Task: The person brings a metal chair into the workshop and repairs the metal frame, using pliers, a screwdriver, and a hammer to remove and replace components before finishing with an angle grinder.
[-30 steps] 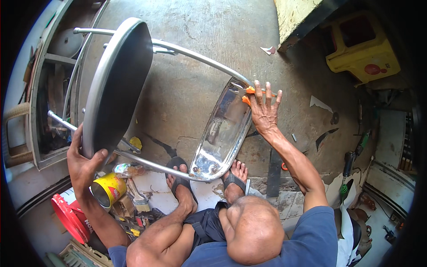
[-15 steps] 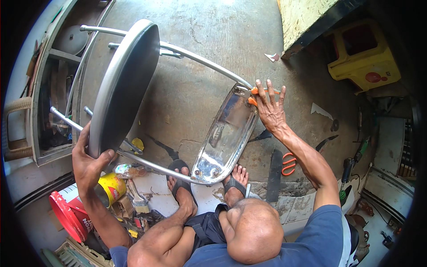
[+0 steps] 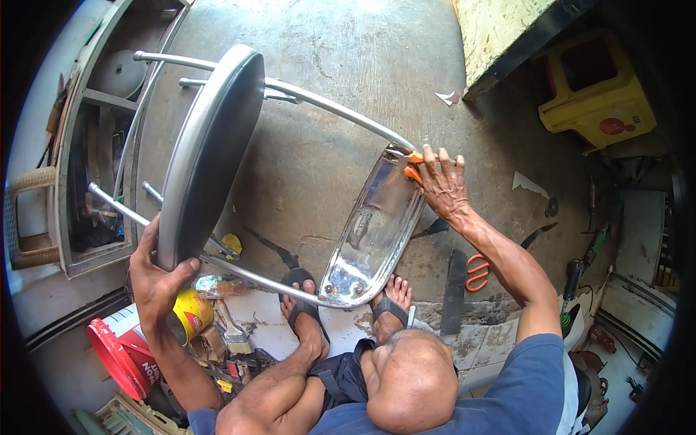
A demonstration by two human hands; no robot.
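My left hand (image 3: 159, 268) is closed round the lower edge of a black padded chair seat (image 3: 217, 167) with a silver rim, held on its side. The seat joins a bent tubular metal frame (image 3: 341, 109). The chrome backrest plate (image 3: 362, 232) slants between the frame's tubes above my sandalled feet. My right hand (image 3: 442, 181) is at the plate's top end, fingers wrapped over an orange-handled tool (image 3: 415, 170); the tool's working end is hidden.
Scissors (image 3: 477, 272) and a dark strip (image 3: 453, 293) lie right of the plate. Buckets (image 3: 109, 355), cans and brushes crowd the lower left. A metal cabinet (image 3: 109, 101) stands left, a board (image 3: 493, 36) and yellow plastic body (image 3: 594, 94) upper right, power tools (image 3: 580, 261) right.
The chair and both my hands have shifted slightly right and down in the view, along with the surroundings to a lesser degree. The red scissors now show beside my right forearm.
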